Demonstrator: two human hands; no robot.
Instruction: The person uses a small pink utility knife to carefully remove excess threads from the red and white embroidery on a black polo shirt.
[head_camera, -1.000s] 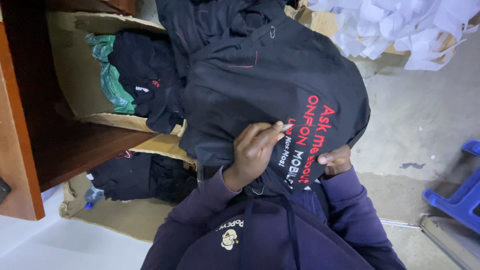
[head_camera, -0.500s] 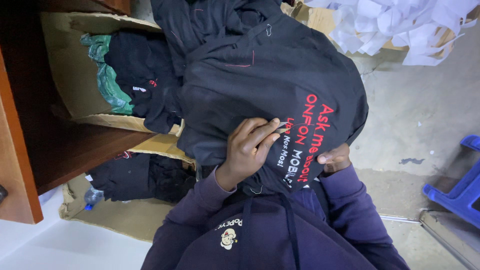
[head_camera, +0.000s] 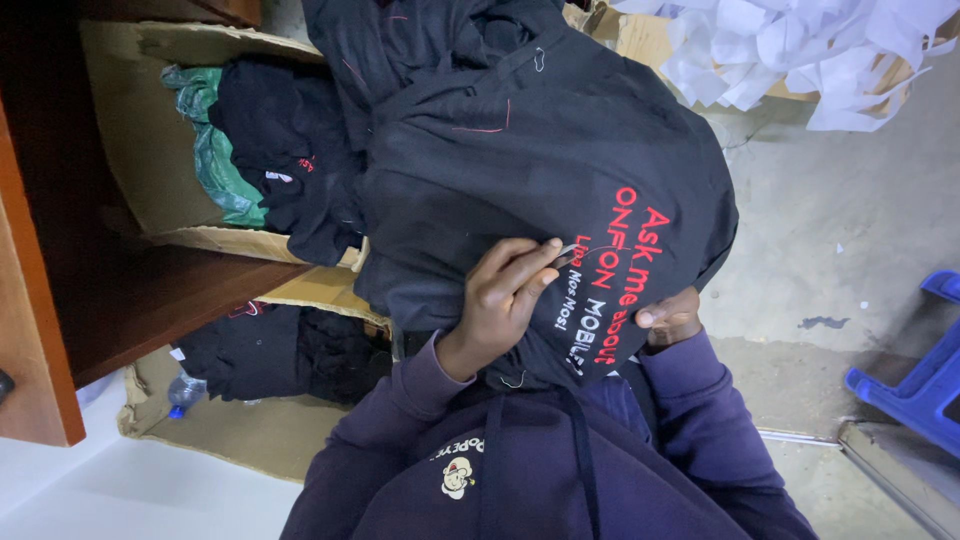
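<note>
Garment: a black garment (head_camera: 540, 190) with red and white lettering fills the centre of the frame, draped over the person's lap.
Left hand: the left hand (head_camera: 505, 295), centre frame, pinches a small metal tool (head_camera: 568, 250), seemingly snips, against the fabric beside the lettering; its grip is narrow, closed on the tool.
Right hand: the right hand (head_camera: 670, 318), lower right of centre, grips the garment's edge, holding it taut.
Doing it well: in my judgement, keep the cloth stretched and the tool tip shallow.
Surroundings: cardboard box (head_camera: 140, 150) of dark clothes, upper left; white paper scraps (head_camera: 790, 50), upper right.
</note>
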